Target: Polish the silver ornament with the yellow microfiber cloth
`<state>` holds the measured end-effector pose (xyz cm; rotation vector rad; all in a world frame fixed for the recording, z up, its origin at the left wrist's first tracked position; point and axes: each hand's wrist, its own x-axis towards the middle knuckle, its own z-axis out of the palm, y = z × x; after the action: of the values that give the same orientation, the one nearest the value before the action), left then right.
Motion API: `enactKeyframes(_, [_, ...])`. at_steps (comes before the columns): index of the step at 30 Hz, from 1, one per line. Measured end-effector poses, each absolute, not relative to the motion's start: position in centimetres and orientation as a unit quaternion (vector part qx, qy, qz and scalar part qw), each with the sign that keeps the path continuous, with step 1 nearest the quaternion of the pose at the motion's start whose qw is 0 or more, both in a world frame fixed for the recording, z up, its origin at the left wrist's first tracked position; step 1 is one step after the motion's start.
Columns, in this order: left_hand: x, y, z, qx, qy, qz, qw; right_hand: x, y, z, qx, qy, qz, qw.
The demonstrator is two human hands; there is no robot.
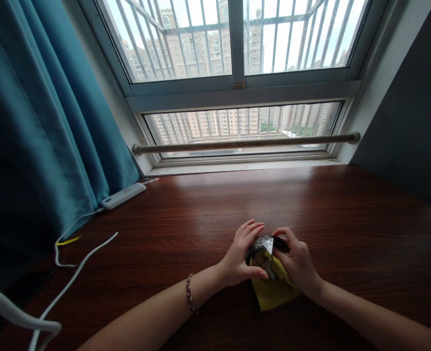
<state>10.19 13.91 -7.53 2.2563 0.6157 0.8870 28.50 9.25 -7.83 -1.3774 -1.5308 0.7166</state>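
A small, shiny dark object (263,249) with silvery reflections is between my two hands, low and right of centre in the head view. Its exact kind I cannot make out. Around its left side curves my left hand (241,256), the thumb in front and the fingers behind. My right hand (298,261) grips its dark right edge, fingers bent and thumb pressed inward. A yellow cloth (273,295) lies under and in front of the object, partly hidden by the right hand. Whether the right fingers also pinch the cloth is hidden.
The brown wooden tabletop (186,209) reaches to a barred window with a horizontal rail (244,145). At left, a white power strip (123,196) lies beside a blue curtain (54,112). A white cable (80,268) and a yellow strip (68,241) are nearer.
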Motion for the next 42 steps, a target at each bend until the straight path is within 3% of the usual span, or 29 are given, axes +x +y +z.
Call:
enactKeyframes(8, [11.0, 12.6, -7.7, 0.863, 0.252, 0.393, 0.195, 28.5, 9.2, -7.6, -0.564, -0.615, 0.293, 0.466])
enactKeyframes(18, [10.2, 12.8, -6.7, 0.864, 0.269, 0.34, 0.256, 28.6, 9.7, -7.7, -0.545, -0.608, 0.34, 0.466])
enactKeyframes(27, [10.2, 14.1, -6.4, 0.824, 0.234, 0.336, 0.391, 28.6, 9.1, -7.7, -0.535, -0.636, 0.327, 0.45])
enactKeyframes(42, [10.0, 13.8, -7.4, 0.83, 0.206, 0.335, 0.396, 28.4, 9.2, -8.3, -0.551, -0.651, 0.27, 0.446])
